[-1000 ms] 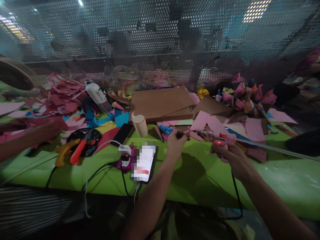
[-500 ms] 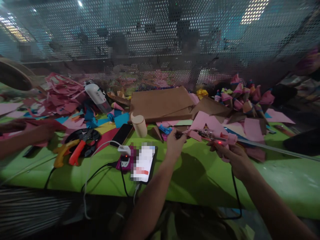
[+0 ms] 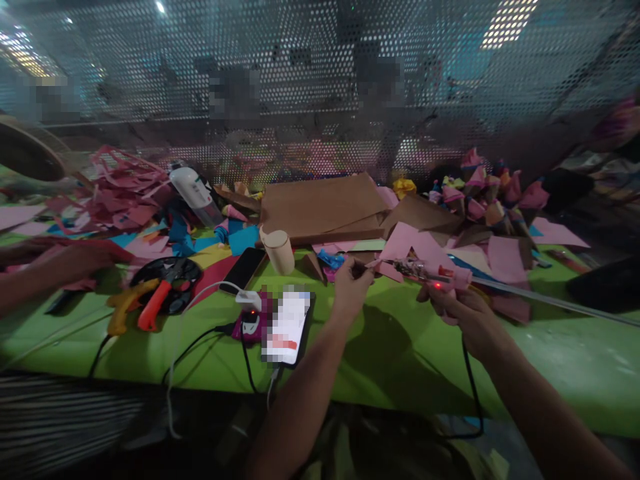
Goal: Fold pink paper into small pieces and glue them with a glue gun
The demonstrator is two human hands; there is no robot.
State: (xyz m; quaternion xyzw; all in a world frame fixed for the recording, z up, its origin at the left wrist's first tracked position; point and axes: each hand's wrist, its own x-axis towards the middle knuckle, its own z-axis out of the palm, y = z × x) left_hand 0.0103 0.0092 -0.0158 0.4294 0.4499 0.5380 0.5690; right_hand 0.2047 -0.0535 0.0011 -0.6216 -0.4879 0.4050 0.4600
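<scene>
My right hand (image 3: 465, 313) is wrapped round the handle of a pink hot glue gun (image 3: 457, 277), whose red light is lit. A long clear glue stick (image 3: 545, 295) runs out of its back to the right, and its nozzle points left. My left hand (image 3: 353, 283) pinches a small piece of pink paper (image 3: 376, 263) close to the nozzle tip. Whether the nozzle touches the paper, I cannot tell. Just beyond my left hand lies a twisted blue paper piece (image 3: 330, 260). Pink paper sheets (image 3: 417, 247) lie behind the glue gun.
A lit phone (image 3: 289, 327), a purple power strip (image 3: 245, 330) with cables and a cardboard tube (image 3: 279, 252) stand left of my arm. Farther left are yellow- and orange-handled glue guns (image 3: 155, 303) and another person's hand (image 3: 75, 267). A brown cardboard box (image 3: 323, 207) sits at the back.
Almost nothing differs. My right hand and the glue gun have shifted very slightly left; the other person's hand at the left has moved a little.
</scene>
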